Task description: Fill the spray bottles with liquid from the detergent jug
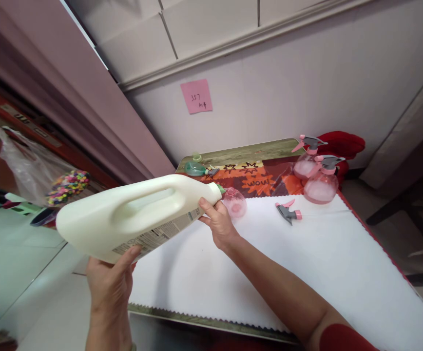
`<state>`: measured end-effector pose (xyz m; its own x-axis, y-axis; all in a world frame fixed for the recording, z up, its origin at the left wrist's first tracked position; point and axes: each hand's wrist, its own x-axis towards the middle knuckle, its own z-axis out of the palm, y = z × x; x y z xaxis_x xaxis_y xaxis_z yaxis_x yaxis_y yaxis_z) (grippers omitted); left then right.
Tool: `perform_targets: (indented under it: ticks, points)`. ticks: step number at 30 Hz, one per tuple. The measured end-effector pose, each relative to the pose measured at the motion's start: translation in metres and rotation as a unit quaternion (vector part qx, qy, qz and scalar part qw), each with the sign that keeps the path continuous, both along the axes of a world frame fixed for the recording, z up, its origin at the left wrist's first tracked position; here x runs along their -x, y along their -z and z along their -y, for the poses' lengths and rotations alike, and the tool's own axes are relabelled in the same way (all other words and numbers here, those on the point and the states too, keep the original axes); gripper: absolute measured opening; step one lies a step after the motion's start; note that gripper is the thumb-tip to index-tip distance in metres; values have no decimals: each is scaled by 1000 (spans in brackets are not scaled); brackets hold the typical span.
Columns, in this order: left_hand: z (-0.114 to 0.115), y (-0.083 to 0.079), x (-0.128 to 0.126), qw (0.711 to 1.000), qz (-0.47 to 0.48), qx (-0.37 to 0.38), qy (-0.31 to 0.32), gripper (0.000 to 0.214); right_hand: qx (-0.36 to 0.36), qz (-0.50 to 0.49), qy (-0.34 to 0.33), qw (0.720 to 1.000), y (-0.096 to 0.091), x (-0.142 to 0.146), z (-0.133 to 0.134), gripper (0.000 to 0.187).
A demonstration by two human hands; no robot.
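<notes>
A large pale-cream jug with a built-in handle lies tilted in the air, its neck towards the right. My left hand supports its underside near the base, thumb on the printed label. Closed round the jug's neck end is my right hand. The jug's mouth, with something green at it, is just above the opening of a pink transparent spray bottle body on the white tabletop; whether they touch I cannot tell. To the right lies a grey and pink trigger spray head with its thin tube.
Two pink spray bottles with heads on stand at the back right, before a red cloth item. A green spray bottle lies at the back. A pink note is on the wall. Left, a plastic bag hangs.
</notes>
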<state>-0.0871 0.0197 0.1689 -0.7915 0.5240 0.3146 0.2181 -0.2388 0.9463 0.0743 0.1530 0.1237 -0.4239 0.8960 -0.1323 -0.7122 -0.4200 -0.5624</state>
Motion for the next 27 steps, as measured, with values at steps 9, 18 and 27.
perform_targets:
  ticks: [9,18,27]
  points:
    - [3,-3,-2,1000,11,7,-2,58,-2,-4,-3,1000,0,0,1,60]
    - [4,-5,-1,1000,26,-6,8,64,1,-3,-6,1000,-1,0,1,64]
    - [5,-6,-1,1000,23,-10,16,58,6,2,-14,1000,-3,-2,2,66]
